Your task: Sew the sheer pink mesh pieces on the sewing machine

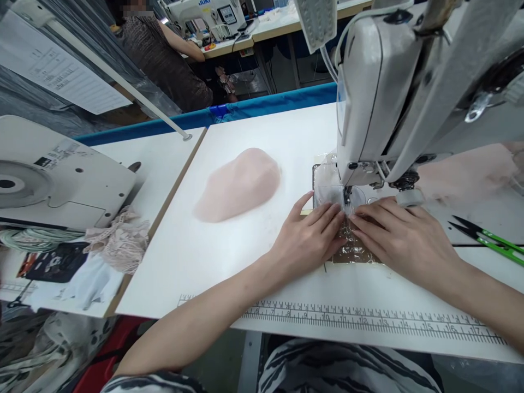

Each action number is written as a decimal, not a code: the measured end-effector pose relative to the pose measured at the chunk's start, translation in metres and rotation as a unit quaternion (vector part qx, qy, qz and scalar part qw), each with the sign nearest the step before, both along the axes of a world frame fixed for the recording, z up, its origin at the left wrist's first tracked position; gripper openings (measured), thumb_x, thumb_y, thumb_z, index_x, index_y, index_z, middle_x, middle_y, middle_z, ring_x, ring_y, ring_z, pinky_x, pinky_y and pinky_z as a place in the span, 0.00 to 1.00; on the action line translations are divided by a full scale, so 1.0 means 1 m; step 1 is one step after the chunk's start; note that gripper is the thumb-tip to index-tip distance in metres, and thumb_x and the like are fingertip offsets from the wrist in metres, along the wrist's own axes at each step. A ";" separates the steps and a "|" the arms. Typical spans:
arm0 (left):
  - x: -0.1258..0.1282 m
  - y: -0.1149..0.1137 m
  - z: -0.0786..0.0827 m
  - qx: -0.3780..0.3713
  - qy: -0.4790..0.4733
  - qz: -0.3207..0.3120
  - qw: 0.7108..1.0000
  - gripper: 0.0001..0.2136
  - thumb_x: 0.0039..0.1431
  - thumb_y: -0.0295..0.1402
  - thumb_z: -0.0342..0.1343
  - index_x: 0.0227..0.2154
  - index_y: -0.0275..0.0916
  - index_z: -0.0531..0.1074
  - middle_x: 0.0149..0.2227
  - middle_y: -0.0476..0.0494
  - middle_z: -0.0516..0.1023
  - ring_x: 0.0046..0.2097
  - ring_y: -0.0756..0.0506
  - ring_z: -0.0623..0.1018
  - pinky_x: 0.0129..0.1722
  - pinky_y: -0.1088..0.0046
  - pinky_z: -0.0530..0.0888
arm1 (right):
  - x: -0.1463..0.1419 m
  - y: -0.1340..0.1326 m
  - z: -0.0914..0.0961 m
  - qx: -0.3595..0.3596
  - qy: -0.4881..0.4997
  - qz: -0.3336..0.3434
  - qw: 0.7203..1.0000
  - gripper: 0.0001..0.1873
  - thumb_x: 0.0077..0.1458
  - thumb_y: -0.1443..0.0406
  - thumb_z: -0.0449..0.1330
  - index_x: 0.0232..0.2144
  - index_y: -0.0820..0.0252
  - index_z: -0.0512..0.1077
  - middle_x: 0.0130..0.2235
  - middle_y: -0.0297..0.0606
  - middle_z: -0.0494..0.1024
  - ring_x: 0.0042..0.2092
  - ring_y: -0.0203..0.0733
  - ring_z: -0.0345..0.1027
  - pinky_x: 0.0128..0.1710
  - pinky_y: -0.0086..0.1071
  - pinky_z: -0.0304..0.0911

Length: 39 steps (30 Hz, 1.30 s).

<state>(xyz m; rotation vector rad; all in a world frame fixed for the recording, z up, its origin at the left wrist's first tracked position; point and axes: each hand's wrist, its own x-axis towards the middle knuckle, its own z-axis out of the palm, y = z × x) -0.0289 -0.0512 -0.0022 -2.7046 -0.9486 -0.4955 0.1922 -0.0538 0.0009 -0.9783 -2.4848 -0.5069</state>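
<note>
My left hand (pixel 309 232) lies palm down by the sewing machine's (pixel 362 109) presser foot (pixel 347 195), its fingers spread. The fingertips touch the near edge of a thin, pale, see-through piece (pixel 328 183) on the machine bed. From the other side my right hand (pixel 405 234) reaches in, fingers close together and thumb tucked beneath, tips just right of the foot. Whatever lies under those fingertips is hidden. Shiny clear tape over a brown plate (pixel 354 248) shows between the hands.
Pale pink fabric (pixel 241 185) lies left on the white table (pixel 184 273); more pink cloth (pixel 470 172) is at right. Green-handled thread snips (pixel 491 240) lie near my right wrist. A printed ruler (pixel 347 316) runs along the front edge. Another person (pixel 164 60) sits beyond the blue cloth edge.
</note>
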 end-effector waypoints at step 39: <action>0.001 -0.010 0.028 -0.078 -0.093 -0.135 0.983 0.13 0.71 0.26 0.44 0.44 0.32 0.75 0.40 0.40 0.80 0.40 0.48 0.78 0.38 0.74 0.76 | 0.016 -0.013 0.035 -0.068 0.154 0.195 0.966 0.15 0.56 0.75 0.58 0.46 0.61 0.74 0.40 0.40 0.84 0.41 0.41 0.78 0.43 0.36 0.74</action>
